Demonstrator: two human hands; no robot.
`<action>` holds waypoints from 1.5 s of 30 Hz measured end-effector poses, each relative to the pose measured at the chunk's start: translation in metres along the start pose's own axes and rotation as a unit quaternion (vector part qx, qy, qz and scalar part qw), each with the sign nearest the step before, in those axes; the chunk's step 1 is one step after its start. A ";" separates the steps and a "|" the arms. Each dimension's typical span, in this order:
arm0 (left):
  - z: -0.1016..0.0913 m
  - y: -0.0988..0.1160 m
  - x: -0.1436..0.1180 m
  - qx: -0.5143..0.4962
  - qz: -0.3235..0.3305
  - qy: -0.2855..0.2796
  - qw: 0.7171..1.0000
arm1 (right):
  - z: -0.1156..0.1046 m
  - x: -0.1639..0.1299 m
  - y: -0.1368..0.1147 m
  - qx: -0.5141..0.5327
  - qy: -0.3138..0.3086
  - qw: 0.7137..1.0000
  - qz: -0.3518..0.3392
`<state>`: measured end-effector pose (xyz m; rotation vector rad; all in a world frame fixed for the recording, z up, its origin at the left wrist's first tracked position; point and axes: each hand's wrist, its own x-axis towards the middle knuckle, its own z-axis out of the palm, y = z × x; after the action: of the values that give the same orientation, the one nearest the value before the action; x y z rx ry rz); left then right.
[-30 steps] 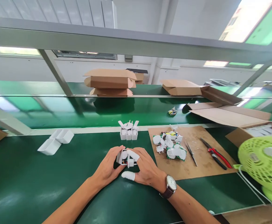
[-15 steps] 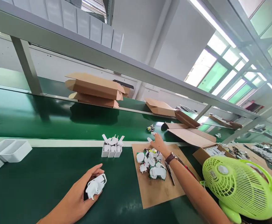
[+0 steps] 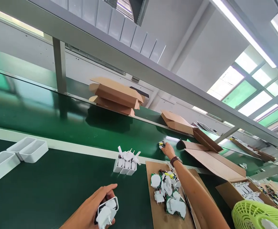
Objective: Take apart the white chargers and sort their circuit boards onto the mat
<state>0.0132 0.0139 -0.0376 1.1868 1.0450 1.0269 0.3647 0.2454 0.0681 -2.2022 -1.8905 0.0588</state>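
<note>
My left hand (image 3: 90,206) is wrapped round a white plastic housing (image 3: 116,203) above the green bench. A white plug piece (image 3: 105,216) with pins sits in its open end. My right hand (image 3: 169,150), with a watch on the wrist, reaches out to the green belt. Its fingertips close on a small circuit board (image 3: 162,144) with yellow and white parts; the grip is partly hidden. Below that forearm, a heap of circuit boards with white plug parts (image 3: 168,187) lies on brown cardboard (image 3: 156,219). Three upright white housings (image 3: 124,168), filled with plug parts, stand between my hands.
Open white housings (image 3: 34,152) lie at the left. Flattened cardboard boxes (image 3: 117,95) rest behind the belt. An open carton (image 3: 229,194) of white parts and a lime-green fan (image 3: 255,216) stand at the right. A grey shelf beam (image 3: 129,57) crosses overhead.
My right hand has moved onto the circuit board on the belt and its fingers have closed in. My left hand still holds the housing. The view has turned, shifting the bench items.
</note>
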 end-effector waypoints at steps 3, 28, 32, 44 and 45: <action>0.001 0.000 -0.008 0.025 0.064 0.014 0.998 | -0.004 -0.005 -0.009 0.004 -0.022 1.000 0.009; -0.018 0.040 -0.013 0.116 0.138 0.024 0.983 | -0.007 -0.261 -0.074 0.165 0.030 0.864 -0.474; -0.018 0.040 -0.013 0.091 0.137 0.030 0.986 | 0.031 -0.257 -0.120 0.252 -0.012 0.824 -0.507; -0.017 0.040 -0.022 0.082 0.176 0.008 0.981 | 0.047 -0.263 -0.118 0.357 0.070 0.810 -0.460; -0.016 0.040 -0.022 0.093 0.174 0.010 0.980 | 0.049 -0.264 -0.118 0.353 0.059 0.812 -0.461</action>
<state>-0.0095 -0.0010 0.0025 1.5528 0.9840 1.2317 0.1984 0.0106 0.0124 -0.6876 -2.1602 0.3653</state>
